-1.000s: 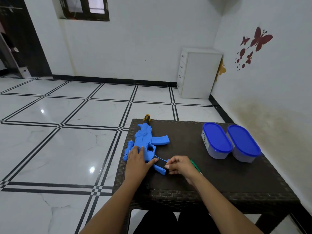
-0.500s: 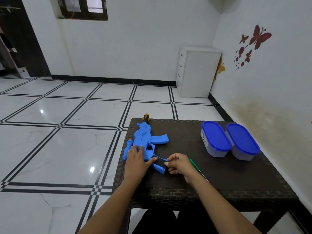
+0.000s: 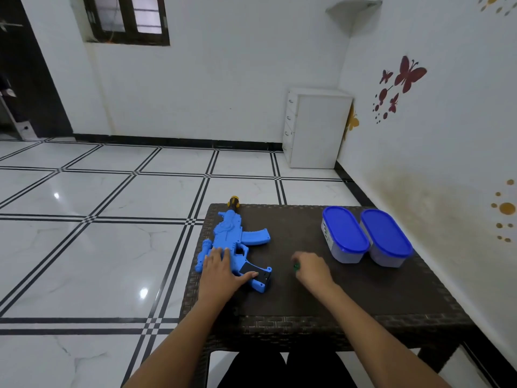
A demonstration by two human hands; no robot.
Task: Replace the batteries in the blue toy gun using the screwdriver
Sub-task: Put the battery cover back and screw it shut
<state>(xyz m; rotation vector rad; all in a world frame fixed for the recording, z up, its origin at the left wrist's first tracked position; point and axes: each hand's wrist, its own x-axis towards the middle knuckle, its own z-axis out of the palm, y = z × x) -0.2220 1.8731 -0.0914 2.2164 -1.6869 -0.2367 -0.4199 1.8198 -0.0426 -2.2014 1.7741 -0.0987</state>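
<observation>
The blue toy gun (image 3: 233,240) lies flat on the left part of the dark woven table (image 3: 363,292), its orange-tipped barrel pointing away from me. My left hand (image 3: 221,271) rests flat on the gun's rear body, thumb along the black grip. My right hand (image 3: 312,268) is to the right of the gun, curled around the green-handled screwdriver (image 3: 296,266); only a bit of the green handle shows at my fingers, and the shaft is hidden under the hand.
Two blue-lidded plastic containers (image 3: 345,238) (image 3: 387,240) stand side by side at the table's right. A white wall runs close along the right. A white drawer cabinet (image 3: 316,127) stands in the far corner on the tiled floor.
My right hand has left the gun's grip and moved right, closing over the green screwdriver that lay beside it. My left hand has stayed on the gun.
</observation>
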